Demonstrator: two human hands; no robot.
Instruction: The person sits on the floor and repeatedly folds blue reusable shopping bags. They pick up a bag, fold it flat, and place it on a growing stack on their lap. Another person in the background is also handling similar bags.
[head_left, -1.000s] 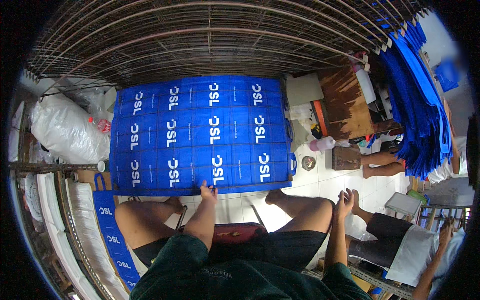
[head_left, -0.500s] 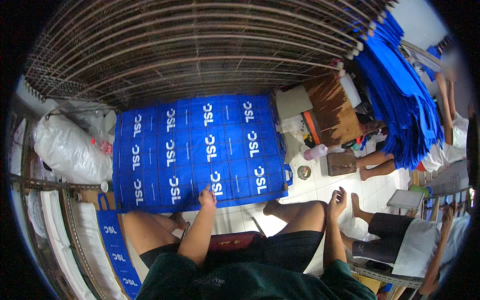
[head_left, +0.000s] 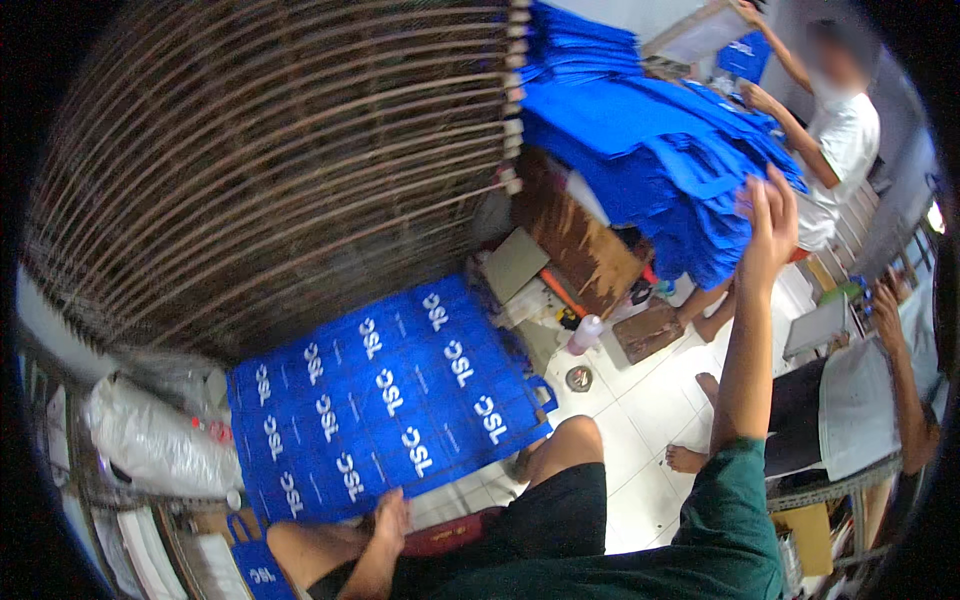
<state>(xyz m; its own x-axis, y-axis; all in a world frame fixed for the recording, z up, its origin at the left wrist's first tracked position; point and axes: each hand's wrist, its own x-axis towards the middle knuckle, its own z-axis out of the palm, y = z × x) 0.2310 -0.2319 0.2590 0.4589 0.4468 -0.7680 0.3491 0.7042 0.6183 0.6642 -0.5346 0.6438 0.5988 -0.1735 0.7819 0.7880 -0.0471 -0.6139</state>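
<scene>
My left hand (head_left: pixel 392 517) is low, over my lap beside the near edge of the printed blue fabric bags (head_left: pixel 335 425). Its fingers look stretched out, with nothing visible in them. These bags lie in rows with white lettering on a wire rack tray. My right hand (head_left: pixel 771 218) is raised at the end of an outstretched arm, with fingers apart and a little bent. It overlaps the drooping end of a thick pile of plain blue fabric bags (head_left: pixel 640 130). Whether the fingertips touch the pile I cannot tell.
A tall stack of wire racks (head_left: pixel 270 180) rises at the upper left. A co-worker in a white shirt (head_left: pixel 842 135) stands behind the blue pile; another person (head_left: pixel 860 400) is at the right. A bottle (head_left: pixel 585 335) and a round tin (head_left: pixel 579 378) stand on the tiled floor.
My view has turned right. My right hand has gone from beside my knee up and forward to the blue pile. My left hand has drawn back from over the printed bags.
</scene>
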